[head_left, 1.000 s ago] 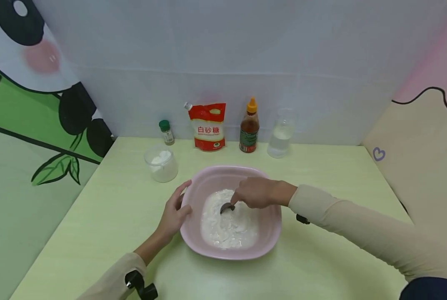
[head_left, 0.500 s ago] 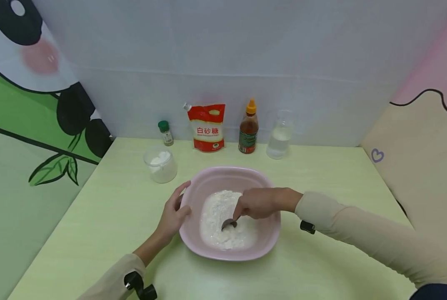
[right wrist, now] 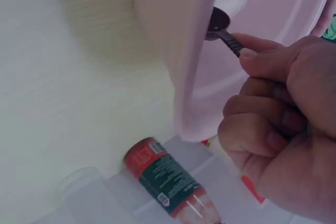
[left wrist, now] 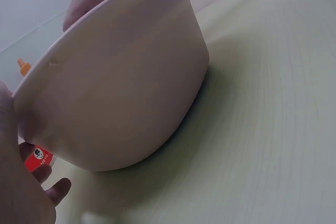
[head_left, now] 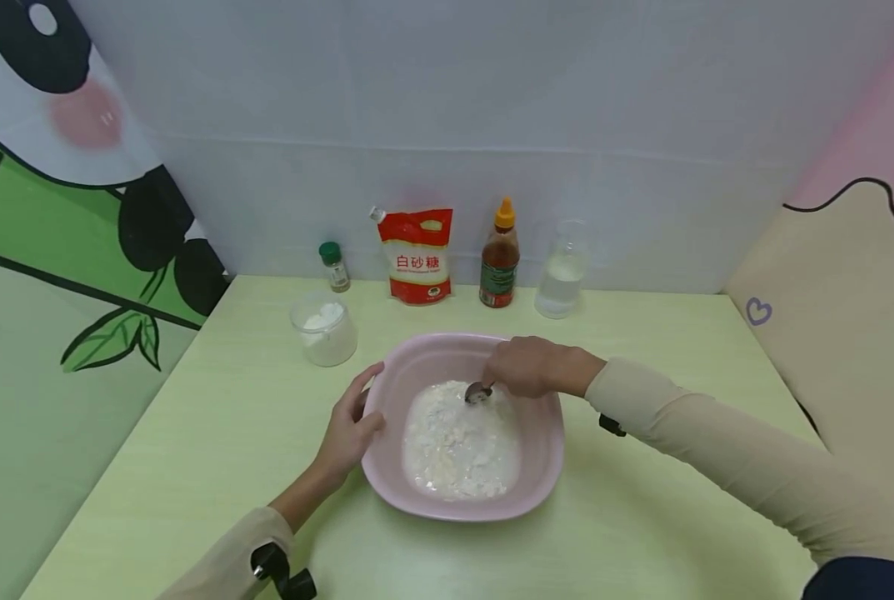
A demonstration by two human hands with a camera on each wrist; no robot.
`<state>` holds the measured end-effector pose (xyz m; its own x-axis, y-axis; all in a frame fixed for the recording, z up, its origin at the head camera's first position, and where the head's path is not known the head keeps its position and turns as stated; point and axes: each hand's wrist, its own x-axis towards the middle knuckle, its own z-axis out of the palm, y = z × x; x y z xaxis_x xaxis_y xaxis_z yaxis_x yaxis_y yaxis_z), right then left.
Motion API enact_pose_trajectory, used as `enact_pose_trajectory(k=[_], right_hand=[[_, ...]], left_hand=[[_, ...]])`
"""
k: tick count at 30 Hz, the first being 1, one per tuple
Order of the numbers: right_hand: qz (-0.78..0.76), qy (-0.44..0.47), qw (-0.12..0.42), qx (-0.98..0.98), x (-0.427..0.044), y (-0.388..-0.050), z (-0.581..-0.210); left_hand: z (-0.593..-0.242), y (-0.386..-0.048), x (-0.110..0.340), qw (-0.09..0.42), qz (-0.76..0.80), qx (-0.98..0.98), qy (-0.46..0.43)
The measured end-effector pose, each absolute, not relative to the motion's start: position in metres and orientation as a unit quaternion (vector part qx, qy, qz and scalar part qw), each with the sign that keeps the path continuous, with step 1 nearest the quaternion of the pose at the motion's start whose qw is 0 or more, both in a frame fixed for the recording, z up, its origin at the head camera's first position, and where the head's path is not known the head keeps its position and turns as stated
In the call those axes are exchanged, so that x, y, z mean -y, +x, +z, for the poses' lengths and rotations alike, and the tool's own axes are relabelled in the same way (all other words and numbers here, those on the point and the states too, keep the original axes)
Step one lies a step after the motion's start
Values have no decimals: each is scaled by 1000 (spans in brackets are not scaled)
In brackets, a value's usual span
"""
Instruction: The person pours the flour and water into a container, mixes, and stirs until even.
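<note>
A pink plastic basin [head_left: 461, 510] stands on the table, holding white flour [head_left: 457, 442] that looks wet around its edges. At the basin's left side, my left hand [head_left: 347, 433] grips the rim, thumb over the edge and fingers outside. My right hand [head_left: 532, 367] is above the basin's upper right part. Between thumb and forefinger it pinches the ridged handle of a small dark measuring spoon [right wrist: 219, 22], the other fingers curled into the palm. In the head view the spoon's round bowl is over the far edge of the flour; whether it touches the flour I cannot tell.
Behind the basin stand a green-capped shaker [head_left: 334, 267], a red and white sugar pouch [head_left: 419, 258], a sauce bottle [head_left: 498, 258] with an orange cap and a glass carafe [head_left: 561, 275] of clear liquid. A glass jar [head_left: 325, 333] with white contents stands left. A wall is behind.
The right hand first moved the measuring spoon towards the near side of the flour, then back to the far side and slightly right. The left hand and basin have stayed in place.
</note>
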<state>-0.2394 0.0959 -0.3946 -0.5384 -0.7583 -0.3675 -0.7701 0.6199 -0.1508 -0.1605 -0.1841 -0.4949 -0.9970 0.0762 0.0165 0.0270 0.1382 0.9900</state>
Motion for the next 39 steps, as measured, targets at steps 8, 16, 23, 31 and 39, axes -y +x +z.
enact_pose_trajectory(k=[8, 16, 23, 31, 39], right_hand=[[0, -411, 247, -877, -110, -239, -390], [-60, -459, 296, -836, -100, -216, -394], [-43, -461, 247, -851, -89, -216, -399], [-7, -415, 226, -881, -109, -238, -394], [-56, -455, 316, -830, -101, -217, -395]], left_hand=[[-495, -160, 185, 20, 660, -750, 38], [-494, -159, 185, 18, 653, -756, 32], [-495, -158, 184, 15, 654, -756, 36], [-495, -159, 182, 22, 658, -752, 37], [-495, -160, 183, 14, 656, -754, 37]])
